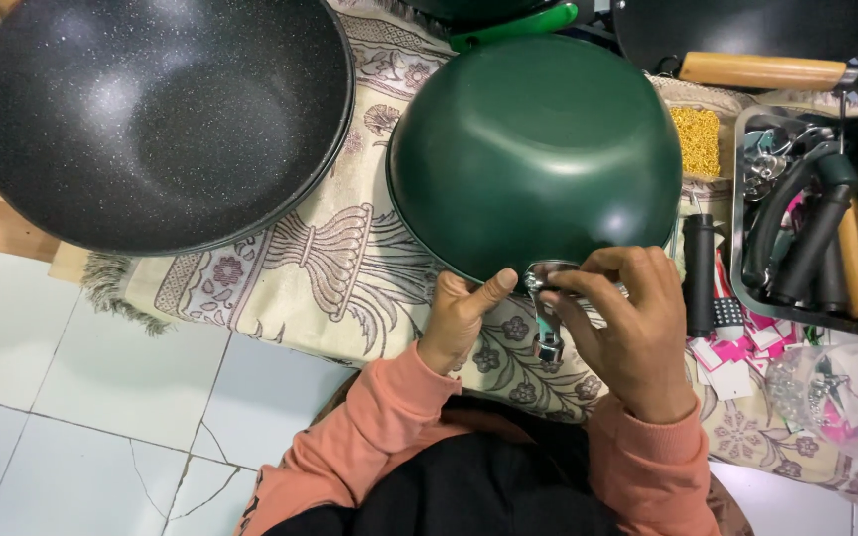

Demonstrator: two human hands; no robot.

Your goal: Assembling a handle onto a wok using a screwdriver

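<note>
presently the green pan [536, 149] lies upside down on the patterned cloth [349, 268], its rim toward the person. a metal bracket [546, 283] sits at that near rim; no handle is on it yet, so fitting looks begun but unfinished. the left hand [461, 316] is curled shut, thumb pressed against the bracket. the right hand [627, 323] has its fingers [588, 288] closed on a small green-gripped tool [548, 333] at the bracket. loose handles lie in a metal tray [741, 208] to the right.
</note>
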